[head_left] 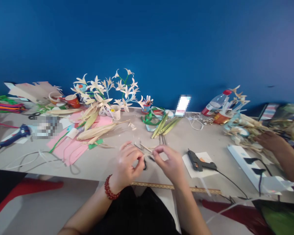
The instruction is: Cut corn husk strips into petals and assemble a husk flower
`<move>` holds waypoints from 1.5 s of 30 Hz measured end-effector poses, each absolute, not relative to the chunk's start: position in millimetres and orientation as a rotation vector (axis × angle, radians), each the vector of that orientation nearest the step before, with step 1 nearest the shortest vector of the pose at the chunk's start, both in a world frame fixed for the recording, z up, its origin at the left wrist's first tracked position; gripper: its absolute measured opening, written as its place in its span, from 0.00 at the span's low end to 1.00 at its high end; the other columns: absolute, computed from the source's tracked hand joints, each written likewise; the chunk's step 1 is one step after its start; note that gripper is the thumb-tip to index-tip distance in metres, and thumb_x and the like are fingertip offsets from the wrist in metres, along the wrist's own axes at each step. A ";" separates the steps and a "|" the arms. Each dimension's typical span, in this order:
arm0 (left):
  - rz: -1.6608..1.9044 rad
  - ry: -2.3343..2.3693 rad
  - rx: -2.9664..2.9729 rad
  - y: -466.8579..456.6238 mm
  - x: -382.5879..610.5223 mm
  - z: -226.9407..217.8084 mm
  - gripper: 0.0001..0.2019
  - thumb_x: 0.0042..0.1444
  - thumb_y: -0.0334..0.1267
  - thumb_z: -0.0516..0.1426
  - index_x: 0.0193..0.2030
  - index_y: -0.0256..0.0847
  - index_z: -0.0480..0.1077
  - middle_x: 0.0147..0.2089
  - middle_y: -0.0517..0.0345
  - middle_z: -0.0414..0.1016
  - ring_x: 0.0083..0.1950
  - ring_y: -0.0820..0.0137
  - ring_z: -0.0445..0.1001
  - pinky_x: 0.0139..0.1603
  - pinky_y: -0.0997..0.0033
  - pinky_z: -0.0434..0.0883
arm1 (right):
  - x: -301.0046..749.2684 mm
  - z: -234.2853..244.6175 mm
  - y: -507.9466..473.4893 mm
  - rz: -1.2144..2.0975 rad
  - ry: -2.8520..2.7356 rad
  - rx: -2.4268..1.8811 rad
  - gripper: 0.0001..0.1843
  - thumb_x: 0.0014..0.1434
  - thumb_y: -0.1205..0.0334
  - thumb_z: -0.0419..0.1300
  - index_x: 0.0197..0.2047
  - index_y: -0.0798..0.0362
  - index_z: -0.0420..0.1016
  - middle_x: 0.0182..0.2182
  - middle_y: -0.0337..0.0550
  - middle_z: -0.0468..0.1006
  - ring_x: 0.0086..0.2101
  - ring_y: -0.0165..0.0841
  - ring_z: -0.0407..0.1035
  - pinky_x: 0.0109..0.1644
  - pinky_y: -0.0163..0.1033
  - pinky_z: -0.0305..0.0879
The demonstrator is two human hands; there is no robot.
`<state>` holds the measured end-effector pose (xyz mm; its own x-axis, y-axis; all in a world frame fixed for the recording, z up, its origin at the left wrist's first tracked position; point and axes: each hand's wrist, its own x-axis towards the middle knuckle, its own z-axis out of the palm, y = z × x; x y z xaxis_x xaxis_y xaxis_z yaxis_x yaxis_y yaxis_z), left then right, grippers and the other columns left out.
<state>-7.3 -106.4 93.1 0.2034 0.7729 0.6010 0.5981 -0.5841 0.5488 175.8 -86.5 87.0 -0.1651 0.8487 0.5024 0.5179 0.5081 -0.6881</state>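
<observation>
Above the front of the table my left hand (130, 160) pinches with thumb and fingers. Close by on the right, my right hand (168, 163) is closed in a pinch too. A thin pale strip (146, 148), which looks like corn husk, runs between the two sets of fingertips; its ends are hidden in them. Behind and below the fingers lies a dark object (145, 164), mostly covered, perhaps scissors. Beyond the hands are green-yellow husk leaves (166, 125) and thin dark sticks (163, 139). Dried corn husks (98, 131) lie to the left.
A black glue gun (198, 160) rests on white paper at right, near a power strip (243, 168). Another person's hand (269, 142) reaches in there. Husk flowers (101, 98) stand at the back; a blue glue gun (16, 135) lies far left. A bottle (215, 102) leans back right.
</observation>
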 end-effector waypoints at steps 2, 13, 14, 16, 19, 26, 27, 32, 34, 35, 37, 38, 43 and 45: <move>1.339 1.327 2.258 -105.9 -8.4 92.5 0.07 0.56 0.28 0.53 0.29 0.42 0.66 0.28 0.60 0.71 0.34 0.70 0.70 0.59 0.56 0.63 | 179.5 88.1 -88.0 0.431 -1.768 -1.156 0.04 0.58 0.67 0.59 0.31 0.51 0.71 0.27 0.40 0.77 0.29 0.32 0.72 0.36 0.36 0.66; 1.388 1.322 2.252 -107.0 -7.7 89.3 0.06 0.55 0.28 0.54 0.29 0.42 0.66 0.27 0.61 0.71 0.33 0.70 0.69 0.59 0.55 0.63 | 176.9 78.9 -91.2 0.477 -1.781 -1.201 0.05 0.58 0.67 0.58 0.29 0.51 0.71 0.26 0.38 0.76 0.27 0.31 0.70 0.34 0.35 0.66; 1.403 1.331 2.247 -106.8 -8.9 89.1 0.06 0.55 0.28 0.54 0.29 0.41 0.65 0.27 0.61 0.70 0.33 0.70 0.69 0.59 0.55 0.64 | 180.4 78.9 -90.3 0.437 -1.758 -1.226 0.05 0.58 0.66 0.58 0.29 0.51 0.70 0.25 0.38 0.76 0.27 0.32 0.70 0.34 0.36 0.66; 1.398 1.340 2.255 -105.8 -10.5 89.6 0.06 0.55 0.27 0.55 0.29 0.41 0.65 0.27 0.61 0.71 0.33 0.70 0.69 0.59 0.55 0.63 | 183.9 81.9 -90.5 0.399 -1.740 -1.236 0.04 0.59 0.66 0.58 0.32 0.51 0.71 0.26 0.39 0.76 0.28 0.32 0.71 0.35 0.36 0.67; 1.311 1.323 2.316 -103.1 -10.0 92.0 0.06 0.55 0.27 0.55 0.29 0.41 0.66 0.29 0.61 0.72 0.33 0.71 0.70 0.61 0.54 0.62 | 179.4 91.6 -92.6 0.455 -1.848 -1.146 0.06 0.59 0.65 0.59 0.41 0.51 0.71 0.34 0.43 0.78 0.34 0.35 0.73 0.40 0.38 0.68; 1.233 1.213 2.420 -98.7 -10.3 92.5 0.05 0.56 0.27 0.55 0.32 0.42 0.68 0.31 0.61 0.73 0.35 0.71 0.70 0.60 0.55 0.62 | 171.7 97.6 -88.9 0.643 -1.990 -0.959 0.06 0.60 0.70 0.57 0.35 0.50 0.73 0.34 0.44 0.76 0.40 0.38 0.70 0.45 0.43 0.65; 1.258 1.199 2.399 -98.7 -10.8 92.0 0.04 0.56 0.28 0.56 0.34 0.42 0.68 0.32 0.60 0.74 0.37 0.70 0.71 0.60 0.55 0.62 | 172.2 94.5 -88.8 0.697 -1.933 -0.951 0.05 0.60 0.69 0.58 0.35 0.50 0.74 0.34 0.44 0.75 0.40 0.38 0.70 0.45 0.43 0.65; 1.333 1.181 2.099 -100.8 -7.4 90.6 0.06 0.57 0.32 0.57 0.42 0.39 0.69 0.36 0.54 0.73 0.40 0.66 0.72 0.49 0.61 0.70 | 164.4 73.3 -91.9 1.070 -1.394 -0.881 0.03 0.59 0.65 0.63 0.34 0.48 0.78 0.32 0.41 0.72 0.35 0.34 0.69 0.40 0.39 0.67; 1.307 1.160 1.965 -102.5 -3.3 89.7 0.04 0.58 0.34 0.56 0.40 0.39 0.69 0.35 0.55 0.73 0.39 0.67 0.73 0.45 0.65 0.71 | 156.2 66.7 -94.0 1.152 -1.214 -0.843 0.02 0.57 0.64 0.65 0.33 0.48 0.79 0.33 0.41 0.70 0.37 0.34 0.68 0.40 0.38 0.67; 1.297 1.152 1.900 -103.3 -1.3 88.8 0.03 0.59 0.35 0.56 0.38 0.40 0.70 0.34 0.56 0.74 0.39 0.67 0.73 0.44 0.66 0.71 | 151.9 64.3 -95.2 1.172 -1.148 -0.831 0.01 0.56 0.63 0.66 0.32 0.48 0.79 0.34 0.41 0.70 0.38 0.34 0.68 0.41 0.38 0.67; 1.278 1.135 1.763 -104.4 2.1 85.9 0.05 0.59 0.37 0.56 0.35 0.39 0.70 0.32 0.57 0.74 0.37 0.68 0.74 0.42 0.68 0.71 | 144.1 60.7 -97.4 1.196 -1.058 -0.810 0.02 0.55 0.61 0.67 0.31 0.48 0.80 0.35 0.41 0.69 0.39 0.34 0.68 0.42 0.39 0.68; 1.271 1.125 1.688 -104.7 3.3 84.1 0.06 0.59 0.38 0.56 0.34 0.39 0.70 0.32 0.57 0.74 0.37 0.68 0.74 0.41 0.68 0.72 | 141.3 59.3 -98.4 1.203 -1.031 -0.803 0.02 0.55 0.60 0.67 0.32 0.48 0.80 0.35 0.42 0.69 0.40 0.34 0.68 0.42 0.39 0.68; 1.213 1.029 1.433 -103.4 3.4 78.1 0.08 0.60 0.40 0.55 0.33 0.38 0.69 0.28 0.59 0.71 0.30 0.72 0.70 0.33 0.72 0.71 | 140.1 58.7 -101.2 1.167 -1.108 -0.823 0.04 0.57 0.59 0.64 0.34 0.49 0.80 0.38 0.45 0.71 0.42 0.37 0.69 0.43 0.42 0.69; 1.230 1.030 1.490 -102.9 1.7 79.4 0.08 0.61 0.38 0.54 0.32 0.39 0.69 0.29 0.59 0.71 0.31 0.72 0.70 0.35 0.72 0.70 | 143.9 63.2 -100.8 1.121 -1.209 -0.830 0.04 0.59 0.61 0.63 0.36 0.48 0.80 0.38 0.45 0.71 0.42 0.37 0.70 0.44 0.42 0.69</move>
